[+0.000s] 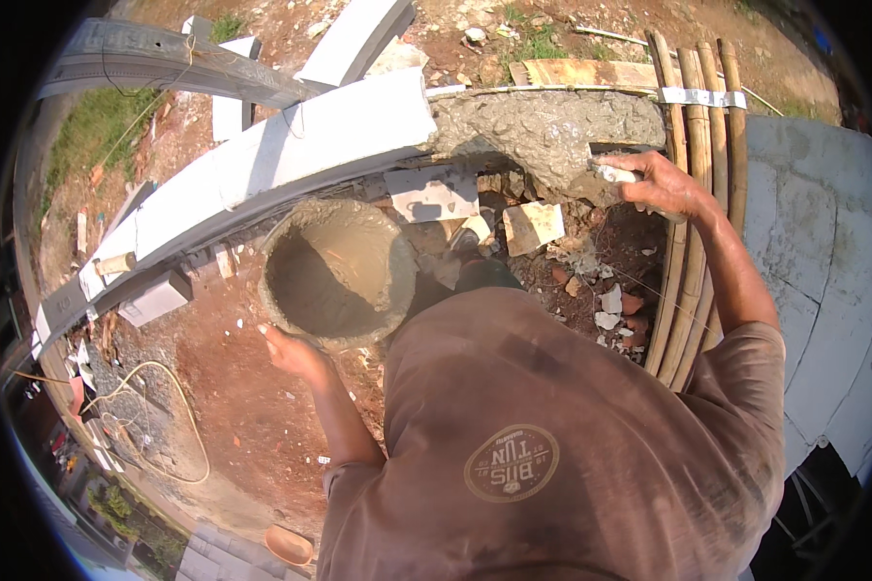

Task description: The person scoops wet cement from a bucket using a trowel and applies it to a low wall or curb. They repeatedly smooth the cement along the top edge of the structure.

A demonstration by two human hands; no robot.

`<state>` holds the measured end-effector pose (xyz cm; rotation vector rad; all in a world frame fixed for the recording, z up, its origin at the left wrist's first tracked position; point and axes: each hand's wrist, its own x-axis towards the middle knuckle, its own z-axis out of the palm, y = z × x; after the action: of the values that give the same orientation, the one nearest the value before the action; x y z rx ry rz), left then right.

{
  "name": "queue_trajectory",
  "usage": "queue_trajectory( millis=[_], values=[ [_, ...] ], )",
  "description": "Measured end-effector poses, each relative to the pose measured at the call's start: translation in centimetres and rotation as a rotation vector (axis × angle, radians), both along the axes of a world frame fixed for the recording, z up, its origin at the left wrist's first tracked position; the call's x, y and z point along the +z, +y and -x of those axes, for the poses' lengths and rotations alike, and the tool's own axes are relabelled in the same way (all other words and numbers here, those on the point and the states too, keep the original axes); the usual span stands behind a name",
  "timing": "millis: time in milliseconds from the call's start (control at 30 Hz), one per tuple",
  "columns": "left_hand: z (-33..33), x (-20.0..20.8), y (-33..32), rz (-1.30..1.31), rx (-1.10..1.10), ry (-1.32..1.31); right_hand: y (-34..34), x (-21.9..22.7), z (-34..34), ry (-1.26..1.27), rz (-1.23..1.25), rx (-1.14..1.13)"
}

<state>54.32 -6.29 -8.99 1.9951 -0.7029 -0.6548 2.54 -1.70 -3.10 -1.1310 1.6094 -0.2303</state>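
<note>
My right hand [664,184] is closed round the pale handle [617,174] of a trowel. Its blade is mostly hidden against the wet grey mortar [552,126] spread along the top of the low wall. A round bucket [406,276], crusted with mortar, is at my left front with wet mortar inside. My left hand [300,356] supports the bucket at its near left side; one digit shows past the rim, and the other fingers are hidden beneath the bucket.
White blocks [310,136] continue the wall to the left, under a grey metal beam [179,58]. Bamboo poles [693,213] stand tied at the right beside grey panels [814,252]. Broken bricks and rubble [610,305] lie below the mortar. A looped hose [199,426] lies at left.
</note>
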Motion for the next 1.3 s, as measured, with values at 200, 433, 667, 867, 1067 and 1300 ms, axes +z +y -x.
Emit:
queue_trajectory(
  millis=[200, 433, 667, 867, 1067, 1300],
  values=[
    [0.4, 0.0, 0.5, -0.031, 0.091, -0.009, -1.9, -5.1, 6.3, 0.47, -0.043, 0.275],
    [0.1, -2.3, 1.3, 0.032, 0.11, -0.072, -0.1, -14.1, 1.9, 0.71, 0.125, 0.195],
    [0.7, -2.5, 2.1, -0.135, 0.143, -0.019, 2.1, -16.7, 2.8, 0.359, 0.101, 0.181],
    [2.3, -2.1, 1.3, -0.118, 0.093, -0.023, 1.4, -20.0, 7.0, 0.426, 0.072, 0.064],
    [3.3, -1.7, 1.0, -0.13, 0.09, 0.004, 5.6, -16.9, 8.8, 0.458, -0.028, -0.164],
    [6.1, -0.6, 0.1, -0.066, 0.042, -0.01, 2.5, -16.1, 5.2, 0.437, -0.017, 0.023]
  ],
)
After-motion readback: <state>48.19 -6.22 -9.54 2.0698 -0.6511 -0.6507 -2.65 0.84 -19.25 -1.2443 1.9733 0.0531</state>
